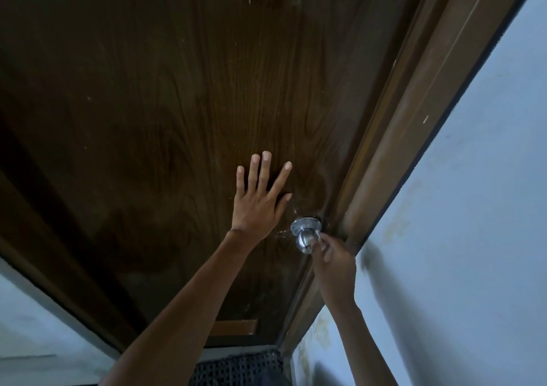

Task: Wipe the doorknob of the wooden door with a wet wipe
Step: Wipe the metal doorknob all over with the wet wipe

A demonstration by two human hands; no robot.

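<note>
Looking down at the wooden door point(165, 113): dark brown panel with grain pattern, shut against the lighter brown frame point(414, 136) on the right. Doorknob point(305, 235) is silver metal, round, mounted on a round plate near the door's right edge, just beside the frame.

Left hand point(258, 200): flat on the door panel, palm against the wood, fingers spread and pointing up, grip released and holding nothing. It sits up and left of the knob, near it but not touching it.

Right hand point(333, 262): reaching in from lower right, fingers clenched on a small white wet wipe point(316, 235). Only a bit of the wipe shows past the fingertips; it is pressed against the right side of the knob. Thumb and fingers close around the wipe, most of it hidden inside the hand.

Pale blue-grey wall point(461, 237) right of the frame, with yellowish staining low down near the frame. Dark woven mat point(236, 368) on the floor at the door's base. Both forearms bare.
</note>
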